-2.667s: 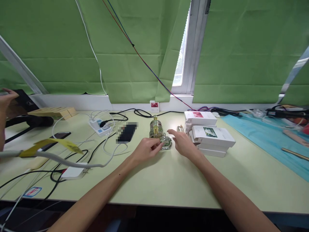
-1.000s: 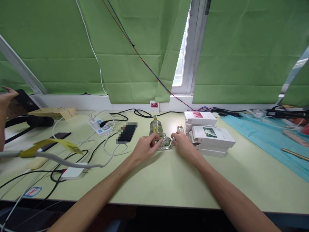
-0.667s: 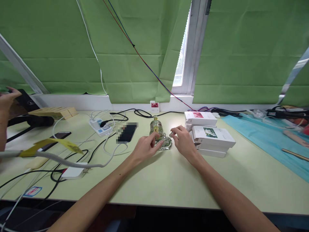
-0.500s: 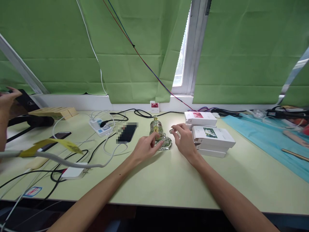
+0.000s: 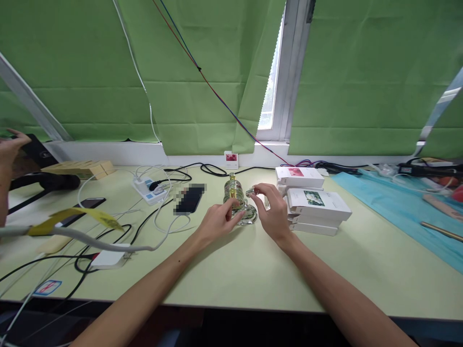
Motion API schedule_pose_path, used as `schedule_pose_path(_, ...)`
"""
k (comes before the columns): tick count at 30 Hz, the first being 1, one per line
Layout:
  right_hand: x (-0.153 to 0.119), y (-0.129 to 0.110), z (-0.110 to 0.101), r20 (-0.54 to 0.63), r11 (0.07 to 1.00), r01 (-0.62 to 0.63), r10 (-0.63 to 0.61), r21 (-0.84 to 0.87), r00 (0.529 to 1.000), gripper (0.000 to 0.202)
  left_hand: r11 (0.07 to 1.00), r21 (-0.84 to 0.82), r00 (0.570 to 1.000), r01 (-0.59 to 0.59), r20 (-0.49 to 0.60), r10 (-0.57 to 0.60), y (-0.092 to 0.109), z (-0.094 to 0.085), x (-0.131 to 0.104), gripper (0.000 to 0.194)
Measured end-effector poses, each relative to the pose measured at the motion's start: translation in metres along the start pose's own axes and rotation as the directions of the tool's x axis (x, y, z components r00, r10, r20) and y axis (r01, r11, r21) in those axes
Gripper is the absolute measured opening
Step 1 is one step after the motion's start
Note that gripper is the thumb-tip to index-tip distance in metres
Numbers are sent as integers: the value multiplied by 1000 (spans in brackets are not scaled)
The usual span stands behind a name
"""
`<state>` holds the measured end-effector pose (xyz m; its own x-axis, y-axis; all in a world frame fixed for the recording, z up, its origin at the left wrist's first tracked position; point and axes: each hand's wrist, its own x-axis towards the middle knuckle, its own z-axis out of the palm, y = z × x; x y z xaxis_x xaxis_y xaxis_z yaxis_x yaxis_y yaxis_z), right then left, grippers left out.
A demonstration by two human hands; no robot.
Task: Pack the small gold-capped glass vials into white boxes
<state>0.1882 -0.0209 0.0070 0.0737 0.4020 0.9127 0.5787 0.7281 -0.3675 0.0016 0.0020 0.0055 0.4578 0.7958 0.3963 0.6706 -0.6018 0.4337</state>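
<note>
A clear glass piece with ridged sides (image 5: 247,215) lies on the table, with a taller greenish glass part behind it. My left hand (image 5: 219,220) is closed around its near left side, thumb and forefinger pressed on the glass. Just right of it, my right hand (image 5: 271,209) pinches a small clear, shiny piece (image 5: 250,192) between thumb and fingertips, above the table. Small yellow-tinted glass parts (image 5: 232,185) stand in the middle of the glass group. Fingers hide part of the glass.
White boxes (image 5: 318,205) are stacked right of my right hand. A phone (image 5: 190,199), a power strip (image 5: 149,189) and tangled cables lie to the left. Blue sheeting (image 5: 390,202) covers the right side. Another person's hand (image 5: 12,144) shows at the far left.
My right hand has moved slightly left with the small clear piece, closer to the glass group. My left hand stays on the glass.
</note>
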Motion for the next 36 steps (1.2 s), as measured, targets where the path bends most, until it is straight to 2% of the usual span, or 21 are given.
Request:
schedule_pose_path(5,-1,-3,2,13,999,47,-47,23,999,16,1000,0,1000,-10,2,10,-1,0,0,30)
schedule_pose_path(13,-1,-1,4,41,998,53,-55,28,998,17,1000,-1,1000,-14,2,14,-2,1,0,31)
schedule_pose_path(36,-5,3,6,185,999,3,-11,46,983,18,1000,-12,1000,-10,26,10,5,-4,0,33)
